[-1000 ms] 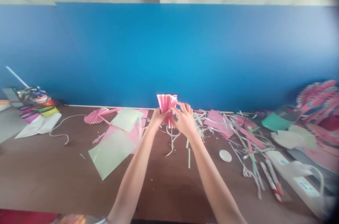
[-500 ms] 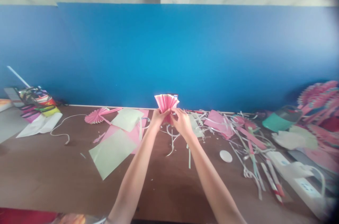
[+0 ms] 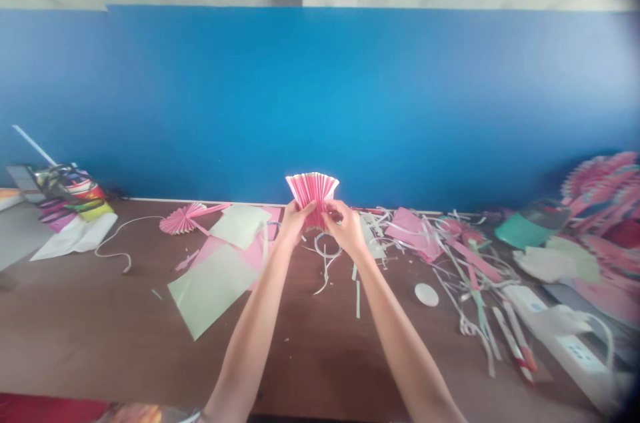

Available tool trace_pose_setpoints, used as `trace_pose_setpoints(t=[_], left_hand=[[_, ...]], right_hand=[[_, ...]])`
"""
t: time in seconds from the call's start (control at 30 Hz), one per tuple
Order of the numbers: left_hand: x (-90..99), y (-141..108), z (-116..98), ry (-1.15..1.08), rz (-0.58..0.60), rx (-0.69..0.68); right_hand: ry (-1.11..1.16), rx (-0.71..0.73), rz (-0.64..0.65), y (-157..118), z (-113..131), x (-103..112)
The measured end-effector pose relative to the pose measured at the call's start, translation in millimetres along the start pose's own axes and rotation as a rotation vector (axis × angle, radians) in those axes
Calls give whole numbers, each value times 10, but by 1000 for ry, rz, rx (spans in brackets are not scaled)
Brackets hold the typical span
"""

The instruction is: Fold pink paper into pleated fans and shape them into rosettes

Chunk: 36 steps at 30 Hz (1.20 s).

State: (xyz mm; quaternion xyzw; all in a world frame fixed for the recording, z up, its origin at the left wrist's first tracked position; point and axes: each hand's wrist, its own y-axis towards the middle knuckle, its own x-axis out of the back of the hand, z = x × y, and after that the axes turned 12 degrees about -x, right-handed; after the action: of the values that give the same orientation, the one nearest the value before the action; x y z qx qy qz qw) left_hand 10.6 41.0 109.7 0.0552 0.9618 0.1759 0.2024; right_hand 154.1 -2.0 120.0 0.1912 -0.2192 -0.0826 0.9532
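Note:
A pleated pink paper fan (image 3: 313, 189) is held up above the far side of the table, its pale-tipped folds spread at the top. My left hand (image 3: 293, 221) grips its left side, thumb across the pleats. On the right side, my right hand (image 3: 346, 226) pinches the paper between thumb and fingers. Below the hands lies a curled white paper strip (image 3: 327, 246). Pale green sheets (image 3: 215, 289) and pink paper lie left of my left forearm, near a finished-looking pink paper rosette (image 3: 180, 219).
Right of my hands spread tangled paper strips (image 3: 463, 276), a white disc (image 3: 427, 295), red-and-white pens (image 3: 513, 346) and a power strip (image 3: 560, 336). Pink pleated pieces (image 3: 600, 183) pile up at far right. Colourful pouches (image 3: 75, 206) stand at left. A blue partition (image 3: 320, 96) closes the back.
The pink fan has spread wider and its lower pleats now show between my hands. My left hand has shifted slightly left, away from my right hand.

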Motion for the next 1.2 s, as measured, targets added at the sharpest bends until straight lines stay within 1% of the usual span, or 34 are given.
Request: trace_pose_setpoints(t=[0.07,0.23,0.37,0.5,0.6,0.73,0.83,0.93,1.07,1.2], left_hand=[[-5,-1,-1,-18,-8,0],[-10,-9,-17,-15,-36,-32],[-17,-12,-12,-60,-31,-22],[-30,-15,-4,-111,-35,-40],[-40,-21,-9,-128,-45,-48],[-75,-34,-12,-165,-11,-25],[-115,-41,5,-187,-6,0],[-134,-45,19,-196,-5,-15],[-113,-44,21,-160,-4,-27],[-116,-52,31,-119,-20,-14]], right_hand=[[15,-33,-35,0,1,-3],[-4,-53,-119,0,3,19],[-37,-76,-130,-8,10,28],[-55,-102,-151,-12,2,13],[-33,-75,-151,-7,-5,17],[-13,-11,-164,-6,9,45],[-22,12,-150,-9,24,54],[-16,37,-116,-5,28,49],[3,72,-50,9,11,42],[5,105,-13,28,-26,61]])
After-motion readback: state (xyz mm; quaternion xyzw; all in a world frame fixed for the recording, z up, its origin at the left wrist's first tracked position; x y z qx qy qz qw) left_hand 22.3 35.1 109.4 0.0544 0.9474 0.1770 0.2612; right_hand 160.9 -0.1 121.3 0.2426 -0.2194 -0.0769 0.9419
